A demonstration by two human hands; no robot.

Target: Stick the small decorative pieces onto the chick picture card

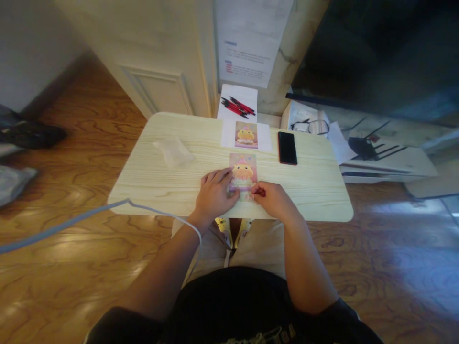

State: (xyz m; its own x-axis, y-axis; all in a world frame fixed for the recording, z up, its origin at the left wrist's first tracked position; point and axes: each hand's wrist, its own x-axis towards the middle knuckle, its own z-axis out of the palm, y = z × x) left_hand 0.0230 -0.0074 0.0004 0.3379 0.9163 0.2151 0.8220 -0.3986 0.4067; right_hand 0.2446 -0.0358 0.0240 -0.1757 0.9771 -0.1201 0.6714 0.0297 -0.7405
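Observation:
A picture card [244, 168] with a yellow cartoon figure in a pink party hat lies flat near the front of the table. Along its left edge rests my left hand [216, 193], fingers stretched out and thumb apart, touching the card. My right hand [274, 198] is at the lower right corner, thumb and forefinger pinched together; what is between them is too small to tell. Just below the card, a small pale patterned piece [245, 196] shows between the hands, partly covered. Farther back lies a similar picture card [246, 135] on white paper [264, 138].
The small light wood table [143, 172] bears a crumpled clear plastic bag [174, 151] at left and a black phone [287, 148] at right. Several red pens [238, 107] lie on paper beyond the far edge. A grey cable [89, 211] crosses the left front corner towards my left wrist.

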